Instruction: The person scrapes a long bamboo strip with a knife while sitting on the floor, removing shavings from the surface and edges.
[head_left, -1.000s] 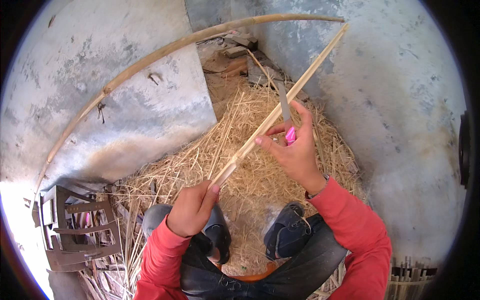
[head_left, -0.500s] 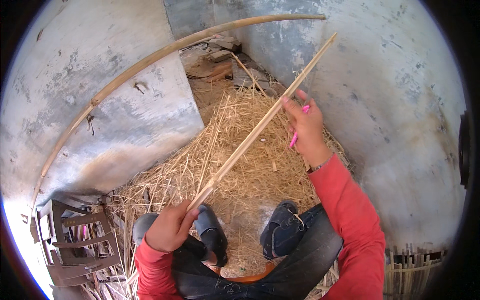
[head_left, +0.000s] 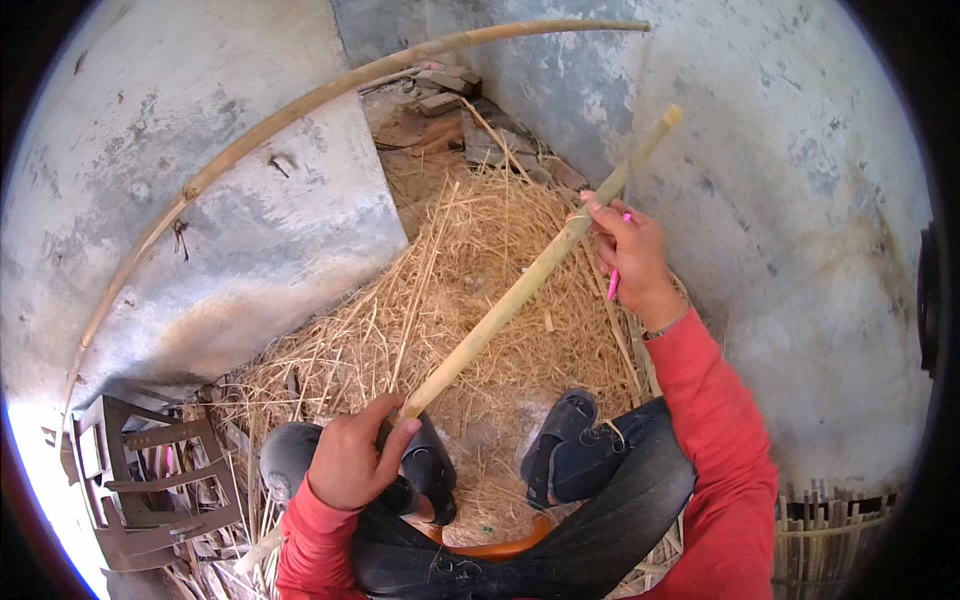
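A long, pale green-yellow split bamboo piece [head_left: 505, 305] slants across in front of me, its smooth rounded face toward me. My left hand [head_left: 355, 452] is closed round its lower part, above my left knee. A pale end shows below my left forearm and looks like the same piece. My right hand [head_left: 635, 255] pinches the bamboo nearer its far end, thumb and fingers against it. Tucked in that hand is a slim pink stick-like thing [head_left: 613, 285], perhaps a pen; its middle is hidden by the fingers.
Bamboo shavings [head_left: 490, 260] heap between my feet and the wall corner. A long bamboo pole [head_left: 250, 140] stands along the left wall. A dark slatted frame [head_left: 165, 480] sits at lower left, and upright slats [head_left: 830, 545] at lower right. Bricks [head_left: 445, 90] lie behind the heap.
The bamboo has been turned over: its pale split side faced me before, now its smooth outer face does. Its far end has dropped slightly, and my right hand has shifted a little right and down.
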